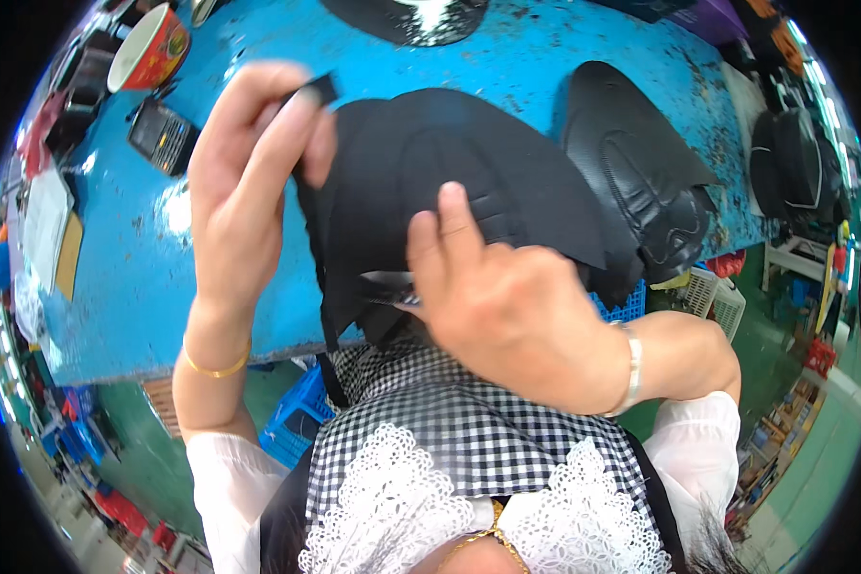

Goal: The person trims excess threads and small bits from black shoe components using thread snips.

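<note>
My left hand [263, 163] is raised above the table's left part, thumb and fingers pinching a small black piece [324, 88] that looks like a strip or scrap. Below and right of it lies a stack of black curved panels [536, 182], with raised stitch-like lines on the top one. My right hand [507, 301] is over the panels' near side, index and middle fingers stretched out on the surface. From under that hand stick out the metal blades of small scissors [387, 285]; its other fingers curl round them, their handles hidden. Motion blurs both hands slightly.
The blue table [124, 306] carries another shiny black stitched panel [631, 163] on the right and a dark rounded piece [411, 19] at the far edge. A phone [163, 136] and a red bowl [150, 48] stand at left. Blue crates [297, 416] sit below the edge.
</note>
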The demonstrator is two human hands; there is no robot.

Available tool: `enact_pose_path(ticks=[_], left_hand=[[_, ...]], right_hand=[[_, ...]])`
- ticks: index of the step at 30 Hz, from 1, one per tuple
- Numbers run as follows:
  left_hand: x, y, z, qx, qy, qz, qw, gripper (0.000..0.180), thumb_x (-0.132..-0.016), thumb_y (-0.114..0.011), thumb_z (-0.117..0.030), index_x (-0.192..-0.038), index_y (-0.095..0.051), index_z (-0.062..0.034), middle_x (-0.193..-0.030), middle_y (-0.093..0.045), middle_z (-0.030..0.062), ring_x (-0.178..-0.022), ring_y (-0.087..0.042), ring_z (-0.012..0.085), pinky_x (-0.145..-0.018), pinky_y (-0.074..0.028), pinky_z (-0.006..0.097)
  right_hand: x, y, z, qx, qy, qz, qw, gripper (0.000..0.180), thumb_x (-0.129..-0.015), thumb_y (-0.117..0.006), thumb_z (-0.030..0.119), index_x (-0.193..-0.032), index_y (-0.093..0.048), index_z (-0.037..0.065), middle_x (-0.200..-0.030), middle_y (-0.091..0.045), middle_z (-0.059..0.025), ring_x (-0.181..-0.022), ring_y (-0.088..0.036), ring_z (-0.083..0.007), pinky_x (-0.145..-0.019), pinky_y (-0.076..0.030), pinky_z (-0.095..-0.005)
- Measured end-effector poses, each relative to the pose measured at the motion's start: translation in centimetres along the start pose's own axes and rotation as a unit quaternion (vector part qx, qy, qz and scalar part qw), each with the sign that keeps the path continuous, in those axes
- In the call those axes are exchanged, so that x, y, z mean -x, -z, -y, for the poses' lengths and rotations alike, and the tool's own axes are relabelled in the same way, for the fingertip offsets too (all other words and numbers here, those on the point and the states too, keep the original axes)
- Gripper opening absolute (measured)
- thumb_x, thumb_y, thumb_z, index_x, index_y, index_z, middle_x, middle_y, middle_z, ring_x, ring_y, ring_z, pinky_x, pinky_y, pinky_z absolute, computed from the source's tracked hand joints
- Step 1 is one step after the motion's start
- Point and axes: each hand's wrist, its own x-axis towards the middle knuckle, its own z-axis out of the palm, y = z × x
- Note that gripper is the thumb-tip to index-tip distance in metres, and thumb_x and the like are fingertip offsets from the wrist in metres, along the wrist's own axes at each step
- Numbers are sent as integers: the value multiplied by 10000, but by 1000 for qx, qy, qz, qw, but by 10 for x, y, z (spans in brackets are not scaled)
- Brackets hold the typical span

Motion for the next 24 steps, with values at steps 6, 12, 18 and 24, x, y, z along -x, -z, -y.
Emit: enact_pose_path(ticks=[6, 12, 18, 24], left_hand=[[55, -10, 4, -9, -92, -66, 994, 135, -1014, -461, -50, -1127, -498, 14, -737, -480, 26, -620, -418, 109, -616, -374, 284], [92, -26, 9, -248, -25, 22, 968, 141, -768, -682, 71, -860, -602, 0, -785, -626, 112, -665, -568, 215, -607, -434, 319], [93, -30, 23, -291, -90, 14, 952, 137, -782, -678, 56, -875, -609, -16, -768, -629, 94, -662, -572, 244, -615, -434, 338], [97, -32, 32, -309, -120, -14, 943, 133, -785, -661, 67, -872, -602, -14, -736, -609, 95, -656, -566, 246, -614, -426, 335]], right_hand=[[-10, -11, 4, 20, -41, -68, 997, 158, -750, -614, 71, -861, -616, -43, -868, -691, -326, -482, -609, -117, -395, -471, -265], [32, -3, -110, -36, -70, -272, 959, 247, -926, -630, 224, -1099, -640, 47, -912, -693, -110, -718, -686, -277, -641, -551, -330], [151, -23, -151, -621, -442, -341, 551, 312, -1032, -539, 204, -1251, -616, -4, -1205, -625, -64, -1126, -604, -132, -937, -505, -264], [197, -28, -148, -478, -491, -406, 605, 191, -1059, -493, 223, -1073, -585, 56, -931, -630, -12, -569, -370, -7, -508, -322, -194]])
